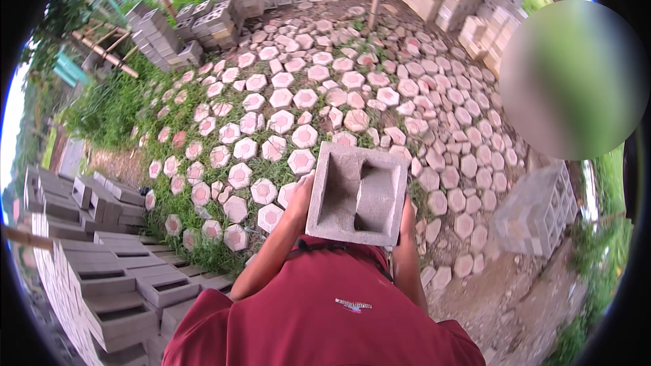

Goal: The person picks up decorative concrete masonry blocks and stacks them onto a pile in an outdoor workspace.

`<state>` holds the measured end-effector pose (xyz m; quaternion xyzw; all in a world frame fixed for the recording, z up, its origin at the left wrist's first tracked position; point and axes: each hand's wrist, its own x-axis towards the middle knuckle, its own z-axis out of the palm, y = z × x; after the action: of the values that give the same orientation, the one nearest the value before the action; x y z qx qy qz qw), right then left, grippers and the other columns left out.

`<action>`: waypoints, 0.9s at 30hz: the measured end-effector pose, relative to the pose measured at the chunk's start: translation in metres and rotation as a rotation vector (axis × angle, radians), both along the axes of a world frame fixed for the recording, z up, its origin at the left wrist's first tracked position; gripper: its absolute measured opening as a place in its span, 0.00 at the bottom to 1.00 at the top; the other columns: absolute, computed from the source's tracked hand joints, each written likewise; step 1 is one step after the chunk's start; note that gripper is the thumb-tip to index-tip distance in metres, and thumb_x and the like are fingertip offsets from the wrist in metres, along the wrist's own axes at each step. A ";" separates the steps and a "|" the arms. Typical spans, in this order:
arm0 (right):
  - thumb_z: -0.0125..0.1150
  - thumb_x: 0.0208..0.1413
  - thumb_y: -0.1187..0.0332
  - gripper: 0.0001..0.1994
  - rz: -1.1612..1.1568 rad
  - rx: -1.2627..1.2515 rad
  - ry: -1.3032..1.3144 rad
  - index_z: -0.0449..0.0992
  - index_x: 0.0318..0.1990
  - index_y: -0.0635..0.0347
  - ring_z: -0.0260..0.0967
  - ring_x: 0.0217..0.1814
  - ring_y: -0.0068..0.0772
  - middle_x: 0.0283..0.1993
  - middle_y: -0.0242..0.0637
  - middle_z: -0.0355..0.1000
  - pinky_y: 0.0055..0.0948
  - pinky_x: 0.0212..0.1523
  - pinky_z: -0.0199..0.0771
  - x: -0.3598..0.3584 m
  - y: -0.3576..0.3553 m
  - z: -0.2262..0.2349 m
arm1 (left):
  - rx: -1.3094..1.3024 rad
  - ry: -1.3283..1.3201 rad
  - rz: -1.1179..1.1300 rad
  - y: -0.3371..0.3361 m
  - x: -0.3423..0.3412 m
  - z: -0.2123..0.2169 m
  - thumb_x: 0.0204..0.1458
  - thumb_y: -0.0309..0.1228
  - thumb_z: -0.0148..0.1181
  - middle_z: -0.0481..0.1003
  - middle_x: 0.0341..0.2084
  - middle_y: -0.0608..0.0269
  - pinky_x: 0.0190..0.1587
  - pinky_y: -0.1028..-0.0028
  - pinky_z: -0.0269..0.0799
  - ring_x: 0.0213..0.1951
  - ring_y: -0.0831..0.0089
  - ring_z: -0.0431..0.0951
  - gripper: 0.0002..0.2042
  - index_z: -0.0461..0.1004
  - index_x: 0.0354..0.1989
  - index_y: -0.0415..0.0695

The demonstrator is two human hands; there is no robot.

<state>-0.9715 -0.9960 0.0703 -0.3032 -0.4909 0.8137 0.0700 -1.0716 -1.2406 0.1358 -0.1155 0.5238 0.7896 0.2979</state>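
Head | left hand (302,194), right hand (408,215) | grip: block-wide, clasping 1 concrete block (357,193)

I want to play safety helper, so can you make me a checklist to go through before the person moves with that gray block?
1. Left hand against the gray block's left side: ok.
2. Right hand against its right side: ok, though partly hidden.
3. Fingers safely placed underneath: cannot tell; the block hides them.
4. Gloves on: not ok; the hands are bare.
5. Even ground ahead: not ok; paving stones lie with gaps and grass between them.
6. Feet steady: cannot tell; they're out of sight.
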 end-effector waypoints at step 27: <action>0.40 0.58 0.39 0.34 0.394 -0.268 0.029 0.61 0.60 0.60 0.64 0.52 0.29 0.54 0.36 0.65 0.28 0.53 0.64 -0.534 -0.144 0.017 | -0.157 -0.003 0.395 -0.148 -0.439 -0.015 0.59 0.42 0.41 0.75 0.35 0.62 0.38 0.75 0.66 0.35 0.76 0.71 0.21 0.73 0.45 0.37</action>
<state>-1.5058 -1.1396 0.0877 -0.1963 -0.4272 0.8739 -0.1237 -1.5110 -1.3884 0.1212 -0.2401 0.5504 0.7893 0.1283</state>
